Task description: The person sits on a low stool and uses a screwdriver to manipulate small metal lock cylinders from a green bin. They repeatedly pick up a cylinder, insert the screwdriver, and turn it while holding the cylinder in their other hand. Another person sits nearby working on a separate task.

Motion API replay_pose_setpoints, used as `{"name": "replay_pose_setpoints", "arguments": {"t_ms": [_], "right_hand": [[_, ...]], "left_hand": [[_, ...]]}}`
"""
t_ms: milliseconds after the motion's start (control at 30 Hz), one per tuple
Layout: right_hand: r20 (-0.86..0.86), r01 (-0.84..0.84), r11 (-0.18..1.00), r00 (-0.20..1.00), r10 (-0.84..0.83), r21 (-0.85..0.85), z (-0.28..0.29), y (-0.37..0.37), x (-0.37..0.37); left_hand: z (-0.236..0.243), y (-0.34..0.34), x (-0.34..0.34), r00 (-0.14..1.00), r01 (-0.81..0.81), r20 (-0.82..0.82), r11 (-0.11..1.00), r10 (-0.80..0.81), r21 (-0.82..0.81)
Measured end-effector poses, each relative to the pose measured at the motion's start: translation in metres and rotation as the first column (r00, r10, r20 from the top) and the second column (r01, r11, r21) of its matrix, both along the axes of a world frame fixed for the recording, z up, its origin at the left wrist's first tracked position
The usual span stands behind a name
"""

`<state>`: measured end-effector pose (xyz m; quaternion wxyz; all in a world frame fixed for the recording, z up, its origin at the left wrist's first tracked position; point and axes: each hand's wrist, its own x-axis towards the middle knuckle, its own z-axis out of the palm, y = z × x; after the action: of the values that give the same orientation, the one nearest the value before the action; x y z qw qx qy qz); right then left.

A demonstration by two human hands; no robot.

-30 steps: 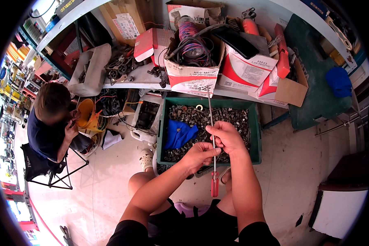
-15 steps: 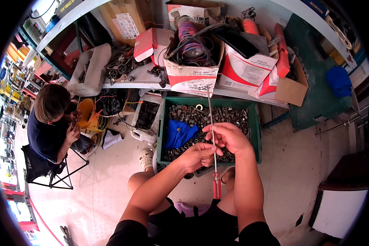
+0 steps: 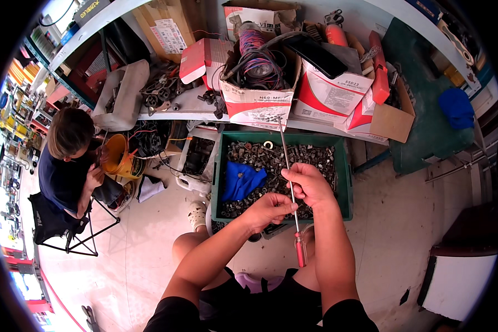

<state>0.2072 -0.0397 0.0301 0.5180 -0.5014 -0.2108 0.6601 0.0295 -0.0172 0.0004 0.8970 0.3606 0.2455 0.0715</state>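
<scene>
I hold a long screwdriver upright over the bin, its red handle (image 3: 300, 252) at the bottom and its thin metal shaft (image 3: 284, 141) pointing away from me. My right hand (image 3: 307, 182) is closed on the shaft higher up. My left hand (image 3: 271, 209) pinches it lower down, above the handle. Beneath both hands a green bin (image 3: 344, 205) holds several small metal nuts, bolts and washers (image 3: 279, 157), with a blue cloth (image 3: 242, 182) lying on them at the left. Whether anything small sits on the shaft under my fingers, I cannot tell.
A co-worker (image 3: 66, 160) sits on a folding stool at the left by a yellow bucket (image 3: 116, 152). A shelf (image 3: 199, 115) carries cardboard boxes (image 3: 257, 108), loose parts and a black phone (image 3: 315, 55). A green board (image 3: 426, 144) leans at the right; a white-fronted box (image 3: 456, 285) stands lower right.
My right hand loosened its fingers half a second ago and is now closed on the shaft again. The screwdriver's handle has shifted slightly to the right.
</scene>
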Motion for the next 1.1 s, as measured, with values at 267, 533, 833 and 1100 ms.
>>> {"name": "replay_pose_setpoints", "arguments": {"t_ms": [267, 533, 833, 1100], "right_hand": [[-0.076, -0.097, 0.994, 0.992, 0.1, 0.051, 0.008, 0.0, -0.001], [-0.289, -0.16, 0.982, 0.94, 0.181, 0.096, 0.022, -0.002, -0.001], [-0.178, -0.107, 0.99, 0.976, 0.123, 0.096, 0.004, -0.005, 0.003], [-0.045, -0.057, 0.998, 0.997, 0.057, 0.013, 0.005, -0.005, -0.004]], "left_hand": [[0.002, 0.003, -0.002, 0.991, 0.023, 0.129, 0.999, -0.02, -0.025], [0.02, 0.0, -0.004, 0.937, 0.074, 0.35, 0.977, 0.001, -0.199], [0.011, 0.001, -0.002, 0.975, 0.04, 0.221, 0.994, -0.016, -0.104], [0.012, 0.0, 0.0, 0.996, -0.028, 0.083, 0.999, 0.03, -0.014]]}}
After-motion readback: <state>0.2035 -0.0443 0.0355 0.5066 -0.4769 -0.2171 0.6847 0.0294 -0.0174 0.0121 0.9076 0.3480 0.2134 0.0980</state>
